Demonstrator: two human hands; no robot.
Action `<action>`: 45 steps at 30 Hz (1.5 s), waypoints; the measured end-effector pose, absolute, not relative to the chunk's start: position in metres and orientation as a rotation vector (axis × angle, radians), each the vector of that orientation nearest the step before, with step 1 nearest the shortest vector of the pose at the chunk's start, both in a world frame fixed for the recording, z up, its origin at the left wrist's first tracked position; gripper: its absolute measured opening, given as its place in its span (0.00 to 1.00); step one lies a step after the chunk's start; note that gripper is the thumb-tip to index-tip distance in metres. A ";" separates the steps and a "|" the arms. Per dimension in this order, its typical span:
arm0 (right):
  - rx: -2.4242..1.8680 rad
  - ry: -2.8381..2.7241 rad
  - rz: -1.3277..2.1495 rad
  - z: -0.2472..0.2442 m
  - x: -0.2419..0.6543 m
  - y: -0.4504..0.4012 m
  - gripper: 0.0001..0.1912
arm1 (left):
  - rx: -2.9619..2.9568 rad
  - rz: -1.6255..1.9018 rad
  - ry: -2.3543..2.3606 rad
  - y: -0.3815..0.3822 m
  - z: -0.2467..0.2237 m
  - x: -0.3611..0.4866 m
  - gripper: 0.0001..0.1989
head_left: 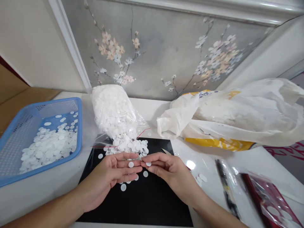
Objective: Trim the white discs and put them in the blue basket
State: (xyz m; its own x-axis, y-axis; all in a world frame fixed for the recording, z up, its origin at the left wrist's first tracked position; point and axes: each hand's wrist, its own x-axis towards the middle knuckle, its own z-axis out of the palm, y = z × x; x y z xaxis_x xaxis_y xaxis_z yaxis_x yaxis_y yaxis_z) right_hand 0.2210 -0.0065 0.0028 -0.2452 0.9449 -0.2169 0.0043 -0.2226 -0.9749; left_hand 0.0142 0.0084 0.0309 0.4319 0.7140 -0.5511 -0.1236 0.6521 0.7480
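Above the black mat [147,202], my left hand [118,174] is turned palm up with its fingers stretched out, and a small white disc [131,164] lies on them. My right hand [168,167] meets its fingertips, pinching another white disc [148,164] between thumb and fingers. Just behind both hands, a heap of white discs [125,144] spills from the mouth of a clear plastic bag [114,110]. Several loose discs, one of them a white disc [123,187], lie on the mat below my fingers.
A blue plastic basket [79,126] with many white discs stands at left. A white and yellow bag [228,120] lies at back right. Metal blade tips [166,152] show behind my right hand. A dark pen-like item [226,188] and a red packet [273,199] lie at right.
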 end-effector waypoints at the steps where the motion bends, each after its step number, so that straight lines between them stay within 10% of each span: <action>1: -1.248 -1.260 1.548 0.003 0.221 -0.006 0.10 | 0.693 0.571 0.996 0.008 0.031 0.014 0.16; 29: -1.459 -2.067 1.044 -0.001 0.223 -0.009 0.08 | 0.932 0.609 0.989 0.006 0.029 0.018 0.12; 45: -1.163 -0.923 1.842 0.016 0.222 -0.004 0.18 | 1.030 0.534 0.973 -0.002 0.024 0.018 0.14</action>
